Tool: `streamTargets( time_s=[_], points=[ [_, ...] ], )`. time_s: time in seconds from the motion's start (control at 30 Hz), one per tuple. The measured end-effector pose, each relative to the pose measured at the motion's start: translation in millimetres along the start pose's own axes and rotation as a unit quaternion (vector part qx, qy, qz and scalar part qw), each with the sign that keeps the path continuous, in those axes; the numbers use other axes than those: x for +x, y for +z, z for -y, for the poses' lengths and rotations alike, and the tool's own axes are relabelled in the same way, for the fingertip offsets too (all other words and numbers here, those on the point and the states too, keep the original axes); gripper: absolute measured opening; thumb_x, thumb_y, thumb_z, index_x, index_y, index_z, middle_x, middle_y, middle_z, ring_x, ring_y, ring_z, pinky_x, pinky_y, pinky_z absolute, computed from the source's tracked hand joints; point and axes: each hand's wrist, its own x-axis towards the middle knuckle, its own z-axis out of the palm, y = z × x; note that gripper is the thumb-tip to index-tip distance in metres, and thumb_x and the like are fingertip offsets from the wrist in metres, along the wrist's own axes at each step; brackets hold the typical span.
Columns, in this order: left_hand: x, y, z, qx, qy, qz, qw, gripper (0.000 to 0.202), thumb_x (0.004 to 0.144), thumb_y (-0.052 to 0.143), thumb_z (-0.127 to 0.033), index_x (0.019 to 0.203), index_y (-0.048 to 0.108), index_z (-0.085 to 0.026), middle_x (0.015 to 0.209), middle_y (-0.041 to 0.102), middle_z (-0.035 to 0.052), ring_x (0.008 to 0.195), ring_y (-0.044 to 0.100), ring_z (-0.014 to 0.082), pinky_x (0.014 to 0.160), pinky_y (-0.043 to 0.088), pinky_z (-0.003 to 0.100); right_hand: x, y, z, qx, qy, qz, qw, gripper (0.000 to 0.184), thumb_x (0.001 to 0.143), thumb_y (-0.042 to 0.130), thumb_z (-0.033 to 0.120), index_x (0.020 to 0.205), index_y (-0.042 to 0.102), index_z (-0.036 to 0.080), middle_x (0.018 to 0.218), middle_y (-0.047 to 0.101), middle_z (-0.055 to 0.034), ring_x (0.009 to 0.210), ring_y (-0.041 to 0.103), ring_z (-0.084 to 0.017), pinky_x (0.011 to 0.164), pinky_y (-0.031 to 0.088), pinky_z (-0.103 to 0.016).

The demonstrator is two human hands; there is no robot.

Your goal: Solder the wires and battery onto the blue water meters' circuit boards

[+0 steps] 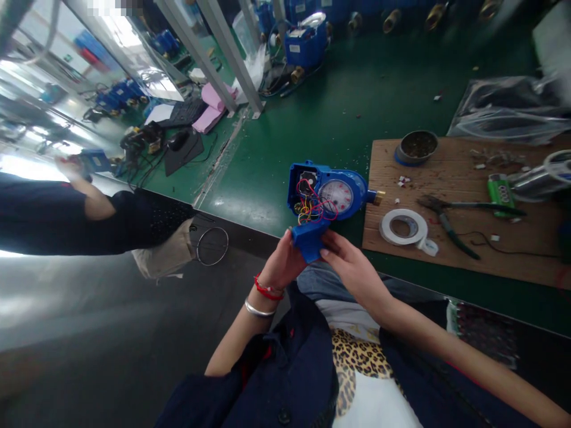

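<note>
A blue water meter with a white dial lies on the green bench, its housing open and red, yellow and blue wires spilling out. A small blue cover piece hangs on those wires at the bench's near edge. My left hand grips the cover from the left, fingers curled round it. My right hand pinches it from the right.
A wooden board to the right carries a tape roll, pliers, a metal dish and a green lighter. Plastic bags lie behind. Another person's arm reaches in at the left. More blue meters stand at the back.
</note>
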Motion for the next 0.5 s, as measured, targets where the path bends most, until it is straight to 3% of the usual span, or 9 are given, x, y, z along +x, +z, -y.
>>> streamTargets(
  time_s=[0.1,0.2,0.37,0.43,0.5],
  points=[
    [3.7,6.7,1.2,-0.005,-0.015,0.003,1.000,0.060,0.094,0.038,-0.054,0.125,0.058,-0.007,0.127,0.060,0.0196,0.122,0.055,0.0324,0.100,0.044,0.044,-0.6,-2.0,4.5,-0.059,-0.014,0.014,0.998,0.039,0.087,0.054,0.028,0.125,0.052,0.021,0.126,0.063,-0.0089,0.119,0.059,-0.020,0.101,0.049,-0.035],
    [7.0,7.1,1.6,-0.014,-0.016,0.015,1.000,0.065,0.090,0.042,-0.059,0.124,0.058,-0.006,0.126,0.061,0.0208,0.124,0.053,0.0345,0.104,0.042,0.047,-3.3,-7.6,16.2,-0.196,-0.043,0.031,0.979,0.029,0.090,0.051,0.028,0.117,0.056,0.019,0.110,0.069,-0.0085,0.101,0.067,-0.020,0.089,0.054,-0.034],
    [13.4,7.1,4.5,-0.021,-0.001,0.020,1.000,0.060,0.090,0.043,-0.055,0.117,0.062,-0.005,0.116,0.066,0.0201,0.123,0.054,0.0345,0.106,0.041,0.049,-17.8,-25.8,51.9,-0.403,-0.083,0.056,0.910,0.028,0.093,0.049,0.027,0.116,0.062,0.017,0.099,0.073,-0.0076,0.089,0.069,-0.021,0.080,0.054,-0.033],
    [14.4,9.6,5.6,-0.029,0.003,0.015,0.999,0.055,0.090,0.044,-0.051,0.117,0.062,-0.007,0.113,0.067,0.0193,0.120,0.056,0.0352,0.104,0.042,0.051,-25.8,-44.2,68.0,-0.460,-0.103,0.029,0.881,0.029,0.094,0.047,0.028,0.115,0.064,0.018,0.105,0.072,-0.0077,0.091,0.069,-0.021,0.083,0.053,-0.034],
    [14.6,12.2,5.6,-0.045,0.006,0.014,0.999,0.052,0.090,0.046,-0.050,0.119,0.061,-0.010,0.114,0.067,0.0184,0.120,0.057,0.0358,0.103,0.042,0.054,-31.8,-74.0,80.1,-0.512,-0.129,-0.035,0.848,0.031,0.094,0.047,0.031,0.116,0.065,0.019,0.111,0.071,-0.0074,0.095,0.068,-0.020,0.088,0.052,-0.035]
  ],
)
